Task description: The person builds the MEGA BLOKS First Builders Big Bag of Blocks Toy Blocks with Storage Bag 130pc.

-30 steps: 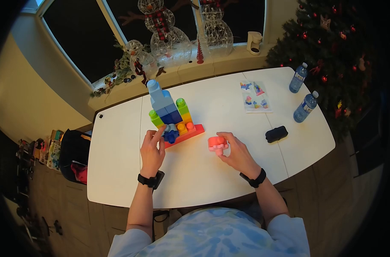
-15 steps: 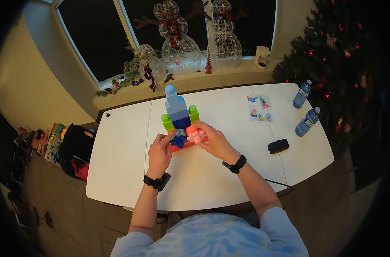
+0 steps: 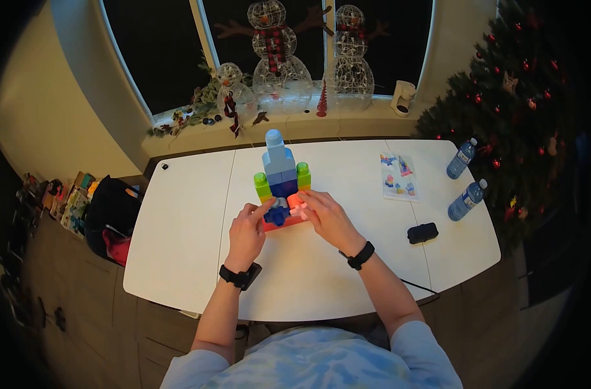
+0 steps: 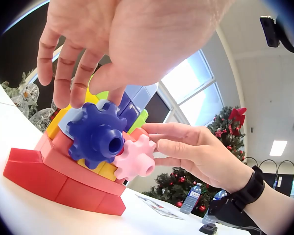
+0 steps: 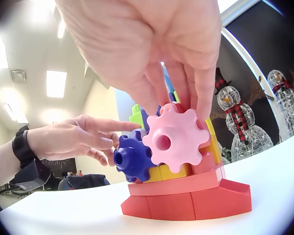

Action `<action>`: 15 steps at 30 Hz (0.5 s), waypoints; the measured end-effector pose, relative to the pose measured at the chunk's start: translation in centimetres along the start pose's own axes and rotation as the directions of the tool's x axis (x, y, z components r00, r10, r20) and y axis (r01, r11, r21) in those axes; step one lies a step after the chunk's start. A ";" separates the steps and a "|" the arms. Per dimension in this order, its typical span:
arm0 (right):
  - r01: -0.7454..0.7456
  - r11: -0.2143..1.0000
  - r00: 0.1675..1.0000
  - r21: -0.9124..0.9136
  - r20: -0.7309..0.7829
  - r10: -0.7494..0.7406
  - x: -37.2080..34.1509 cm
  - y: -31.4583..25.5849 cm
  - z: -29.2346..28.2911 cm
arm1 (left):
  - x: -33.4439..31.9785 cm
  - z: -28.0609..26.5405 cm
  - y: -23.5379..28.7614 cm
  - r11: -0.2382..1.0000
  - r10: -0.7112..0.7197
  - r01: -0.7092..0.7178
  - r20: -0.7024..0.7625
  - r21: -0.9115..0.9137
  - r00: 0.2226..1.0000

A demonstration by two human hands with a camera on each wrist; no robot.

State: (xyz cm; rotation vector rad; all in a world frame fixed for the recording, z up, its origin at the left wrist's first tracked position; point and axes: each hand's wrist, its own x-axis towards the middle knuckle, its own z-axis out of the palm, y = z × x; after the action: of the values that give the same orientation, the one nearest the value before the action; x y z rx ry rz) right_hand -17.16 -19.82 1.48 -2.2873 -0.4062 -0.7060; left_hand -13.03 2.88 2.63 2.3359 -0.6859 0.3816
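A block build stands on the table, with a red base (image 3: 269, 227) (image 5: 170, 207), a light blue tower (image 3: 278, 159) and green blocks at its sides. On its front are a dark blue gear (image 3: 278, 216) (image 4: 94, 134) and, to the right, a pink gear (image 3: 300, 211) (image 5: 175, 138). My left hand (image 3: 245, 235) (image 5: 71, 138) has its index finger stretched to the top of the blue gear's block, its other fingers loose. My right hand (image 3: 334, 223) (image 4: 198, 152) pinches the red block behind the pink gear, which sits low against the build beside the blue gear.
A picture sheet (image 3: 399, 178), a black case (image 3: 422, 233) and two water bottles (image 3: 461, 159) (image 3: 468, 200) are on the table's right side. Behind the table, wire snowmen (image 3: 281, 81) line the window sill; a decorated tree (image 3: 496, 123) stands at right.
My right hand has carried the pink gear and its red block leftward from the table's middle to the build. My left hand stays at the blue gear. The head view has shifted.
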 end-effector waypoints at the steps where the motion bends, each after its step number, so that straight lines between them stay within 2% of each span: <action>1: -0.002 1.000 1.000 -0.010 -0.002 0.002 0.2 0.0 0.0 | 0.0 -0.1 0.1 1.000 -0.008 0.008 0.009 0.014 1.000; 10: 0.039 0.972 0.996 -0.230 0.087 -0.020 1.6 -0.1 -0.6 | -0.1 0.1 0.0 1.000 -0.006 0.006 -0.004 -0.002 1.000; 15: 0.040 0.956 0.997 -0.290 0.082 -0.017 1.7 0.1 0.2 | -0.1 0.4 0.0 1.000 -0.006 0.006 -0.018 -0.025 1.000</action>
State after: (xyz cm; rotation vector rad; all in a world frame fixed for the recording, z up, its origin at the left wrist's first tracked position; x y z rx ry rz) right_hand -15.62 -19.62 2.31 -2.5990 -0.3934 -0.7328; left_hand -13.10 2.63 2.26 2.3082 -0.6713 0.3884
